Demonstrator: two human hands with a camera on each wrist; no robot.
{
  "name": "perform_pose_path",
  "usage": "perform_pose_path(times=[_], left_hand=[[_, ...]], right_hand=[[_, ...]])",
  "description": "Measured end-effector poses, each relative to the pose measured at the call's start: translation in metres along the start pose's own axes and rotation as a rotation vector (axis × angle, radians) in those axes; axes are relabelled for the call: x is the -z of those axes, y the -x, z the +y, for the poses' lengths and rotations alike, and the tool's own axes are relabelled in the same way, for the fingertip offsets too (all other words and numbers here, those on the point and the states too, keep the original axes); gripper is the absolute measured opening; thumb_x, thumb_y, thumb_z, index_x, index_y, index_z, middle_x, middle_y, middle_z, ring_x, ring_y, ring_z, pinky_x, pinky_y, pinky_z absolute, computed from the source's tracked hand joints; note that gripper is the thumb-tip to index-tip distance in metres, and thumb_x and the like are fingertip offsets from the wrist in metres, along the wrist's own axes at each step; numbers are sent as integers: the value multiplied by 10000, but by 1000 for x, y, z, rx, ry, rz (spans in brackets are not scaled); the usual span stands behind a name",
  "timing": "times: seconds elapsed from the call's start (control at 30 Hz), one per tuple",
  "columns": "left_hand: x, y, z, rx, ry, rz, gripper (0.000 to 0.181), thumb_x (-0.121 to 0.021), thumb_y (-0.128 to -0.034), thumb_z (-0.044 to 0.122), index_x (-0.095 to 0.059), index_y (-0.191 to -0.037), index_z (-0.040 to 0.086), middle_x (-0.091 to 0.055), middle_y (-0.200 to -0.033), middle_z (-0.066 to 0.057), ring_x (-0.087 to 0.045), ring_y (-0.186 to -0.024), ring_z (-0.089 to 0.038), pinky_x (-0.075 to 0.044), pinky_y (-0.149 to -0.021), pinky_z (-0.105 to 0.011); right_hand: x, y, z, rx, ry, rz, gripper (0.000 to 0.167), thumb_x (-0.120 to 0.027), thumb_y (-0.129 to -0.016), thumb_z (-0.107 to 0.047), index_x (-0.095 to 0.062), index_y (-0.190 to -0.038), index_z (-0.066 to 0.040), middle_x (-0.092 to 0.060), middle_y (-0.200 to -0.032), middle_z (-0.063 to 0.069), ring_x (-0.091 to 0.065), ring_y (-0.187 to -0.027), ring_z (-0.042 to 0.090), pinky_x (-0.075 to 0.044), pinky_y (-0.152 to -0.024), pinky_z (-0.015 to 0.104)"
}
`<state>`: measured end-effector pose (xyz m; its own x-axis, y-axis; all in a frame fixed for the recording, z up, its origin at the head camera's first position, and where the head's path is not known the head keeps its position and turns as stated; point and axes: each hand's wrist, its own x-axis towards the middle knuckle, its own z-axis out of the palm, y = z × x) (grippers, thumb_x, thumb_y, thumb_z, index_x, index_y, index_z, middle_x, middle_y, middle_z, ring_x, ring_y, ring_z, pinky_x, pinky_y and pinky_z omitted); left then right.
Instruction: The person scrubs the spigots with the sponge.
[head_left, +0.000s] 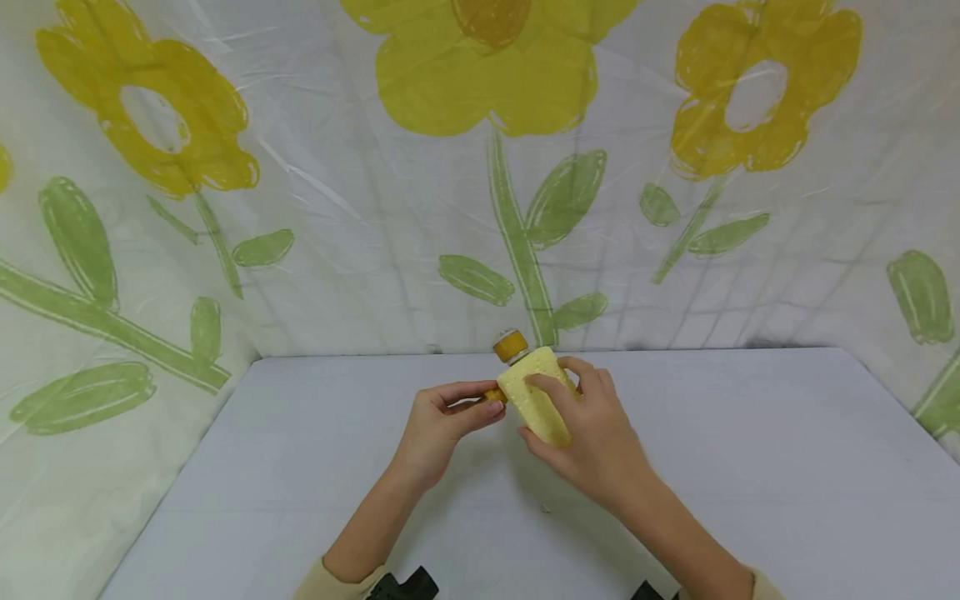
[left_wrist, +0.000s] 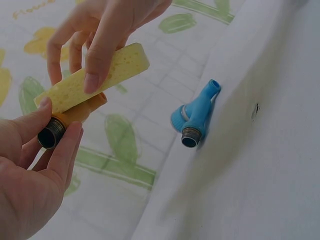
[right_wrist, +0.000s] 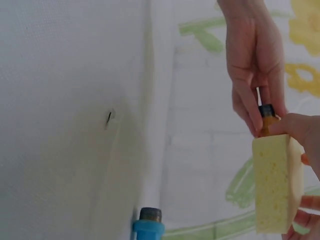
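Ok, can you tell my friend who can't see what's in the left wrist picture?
A person's right-hand grip holds a yellow sponge alongside an orange tube in the left-hand grip. On the picture's right is a blue branched tube with a threaded end. Behind is a white flower-print sheet.

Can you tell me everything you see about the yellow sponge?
The pale yellow, block-shaped sponge has little holes and looks soft and foamy. The person's right hand grips it, thumb and fingers on different sides, holding it tilted, up off the white table. It seems to lie against an orange, tube-like, plastic-looking piece with a dark threaded end, which the left hand holds. I can't tell whether the left thumb touches it too.
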<state>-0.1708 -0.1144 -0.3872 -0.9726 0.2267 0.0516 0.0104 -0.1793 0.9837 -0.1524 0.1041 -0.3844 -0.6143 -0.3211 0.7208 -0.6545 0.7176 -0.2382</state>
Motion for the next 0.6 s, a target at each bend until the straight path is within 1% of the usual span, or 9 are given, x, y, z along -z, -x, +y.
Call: perform_pose_path(times=[0.17,0.37,0.47,0.53,0.6], left_hand=[[0,0,1,11,2,5,349,-702,-956,-98,-639,-1284,-199,-769,-1124,-95,-769,-988,-130,-632,-937,-366],[1,1,3,7,-2,-18,367,-700,-977,-60,-629,-1313,-188,-757,-1199,-138,-766,-1026,-135,-618,-969,-378],[2,1,4,17,0,-18,372,-683,-988,-60,-617,-1330,-188,-738,-1246,-169,-766,-1033,-142,-613,-980,-379],[3,0,5,27,14,-15,375,-666,-998,-61,-604,-1345,-188,-724,-1275,-184,-767,-1031,-145,-611,-981,-374],[3,0,6,37,34,-13,377,-648,-1010,-58,-591,-1359,-190,-721,-1281,-183,-769,-1028,-145,-612,-977,-358]], right_hand=[[-1,2,-5,2,-13,-21,600,-997,-694,-226,-699,-1202,-109,-601,-1217,240,-557,-939,354,-563,-659,370],[1,1,-5,-16,-58,-13,609,-986,-701,-168,-684,-1228,-117,-589,-1235,215,-533,-945,309,-544,-649,323],[2,1,-7,-85,-101,-51,594,-973,-735,-188,-675,-1243,-121,-581,-1263,215,-542,-962,306,-548,-663,326],[3,1,-9,-161,-150,-89,574,-956,-772,-209,-667,-1260,-123,-570,-1291,209,-563,-1019,327,-567,-704,351],[4,1,-10,-245,-213,-125,554,-935,-809,-230,-662,-1280,-125,-569,-1313,194,-579,-1101,346,-575,-780,394]])
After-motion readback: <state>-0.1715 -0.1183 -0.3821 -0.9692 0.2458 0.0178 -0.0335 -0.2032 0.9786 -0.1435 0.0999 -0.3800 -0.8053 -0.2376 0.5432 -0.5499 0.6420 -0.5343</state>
